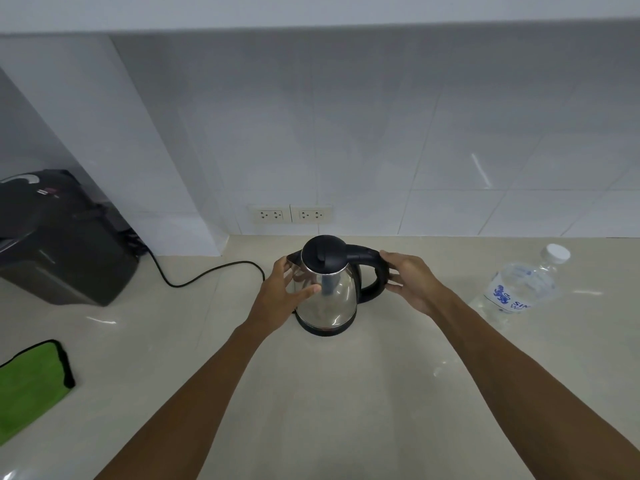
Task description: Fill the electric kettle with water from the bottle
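A shiny steel kettle with a black lid and black handle (327, 289) stands upright on its black round base in the middle of the pale stone counter (311, 393). The lid is shut.

The left hand (282, 292) is spread wide with its fingers apart. It rests flat against the left side of the kettle's shiny body, with the thumb reaching across the front. The right hand (412, 282) is half open and curved around the outside of the black handle. The fingertips touch the handle, but I cannot tell if the hand is really gripping it.

A clear plastic water bottle with a white cap and a blue label (519, 289) is on the counter to the right of the kettle, well apart from it. It looks tilted, though the wide lens may bend it. The cap is on.

A black cord (207, 271) runs along the counter from behind the left hand to a big black box-shaped machine (59, 244) at the far left. A green cloth with a black edge (31, 386) lies near the left front edge. Two white wall sockets (291, 213) sit on the tiled wall behind the kettle.
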A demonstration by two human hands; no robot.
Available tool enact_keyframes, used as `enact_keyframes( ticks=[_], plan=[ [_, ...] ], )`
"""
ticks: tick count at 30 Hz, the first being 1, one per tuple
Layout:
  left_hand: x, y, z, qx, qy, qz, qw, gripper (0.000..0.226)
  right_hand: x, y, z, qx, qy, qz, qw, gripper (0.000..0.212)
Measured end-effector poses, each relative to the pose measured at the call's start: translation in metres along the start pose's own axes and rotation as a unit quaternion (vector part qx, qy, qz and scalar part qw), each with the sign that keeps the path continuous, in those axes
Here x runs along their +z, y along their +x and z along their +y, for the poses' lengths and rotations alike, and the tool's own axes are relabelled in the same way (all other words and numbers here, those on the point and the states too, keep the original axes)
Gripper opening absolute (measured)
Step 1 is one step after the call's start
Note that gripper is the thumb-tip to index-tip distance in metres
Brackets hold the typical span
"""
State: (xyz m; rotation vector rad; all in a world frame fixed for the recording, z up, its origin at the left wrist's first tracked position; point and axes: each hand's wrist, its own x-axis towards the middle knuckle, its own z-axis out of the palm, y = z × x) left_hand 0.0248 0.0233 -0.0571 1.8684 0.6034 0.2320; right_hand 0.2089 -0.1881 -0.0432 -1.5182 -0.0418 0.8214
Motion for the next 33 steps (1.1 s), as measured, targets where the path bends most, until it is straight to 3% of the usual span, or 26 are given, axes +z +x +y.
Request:
enact_keyframes(
  ticks=[18,22,24,28,33],
  plan=[
    [0.0,-0.002,0.002,-0.016,0.025,0.002,1.0,0.082,0.002,0.005,0.001,0.0,-0.008,0.032,0.999,0.022],
    [-0.002,-0.004,0.008,-0.021,0.084,-0.005,0.996,0.085,0.008,0.001,0.001,-0.008,-0.056,0.051,0.997,0.018],
    [-0.003,-0.006,0.014,-0.034,0.191,0.018,0.981,0.085,0.012,-0.005,0.0,-0.033,-0.146,0.067,0.987,0.023],
    [-0.001,-0.019,0.034,-0.034,0.331,0.081,0.939,0.076,0.02,-0.029,-0.003,-0.141,-0.395,0.075,0.905,0.031],
    [-0.002,-0.057,0.061,0.039,0.438,0.111,0.891,0.076,0.034,-0.078,-0.006,-0.229,-0.61,0.096,0.752,0.052]
  ],
)
